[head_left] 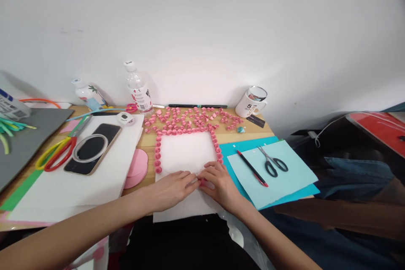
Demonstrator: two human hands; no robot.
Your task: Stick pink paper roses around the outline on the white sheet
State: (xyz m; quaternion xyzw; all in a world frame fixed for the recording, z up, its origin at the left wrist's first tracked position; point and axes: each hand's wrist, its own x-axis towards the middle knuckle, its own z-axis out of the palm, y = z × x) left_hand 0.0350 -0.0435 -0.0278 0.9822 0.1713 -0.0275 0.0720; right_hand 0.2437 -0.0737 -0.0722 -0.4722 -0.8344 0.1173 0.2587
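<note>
A small rolled pink paper flower (201, 182) is pinched in the fingertips of my right hand (223, 186). My left hand (172, 190) meets it from the left, its fingers closed together beside the flower; what they grip is hidden. Both hands are over the lower part of a white sheet of paper (186, 152). Matching pink flowers line the sheet's left side, top and right side, forming a frame (157, 156). Many loose pink flowers (190, 117) lie on the wooden table beyond the sheet.
On the right, scissors (272, 164) and a black pen (252, 168) rest on blue paper (294, 173). A white mug (249, 102) and a plastic bottle (139, 93) stand at the back. To the left lie a phone (95, 147), red-and-yellow scissors (60, 152) and pink paper circles (137, 168).
</note>
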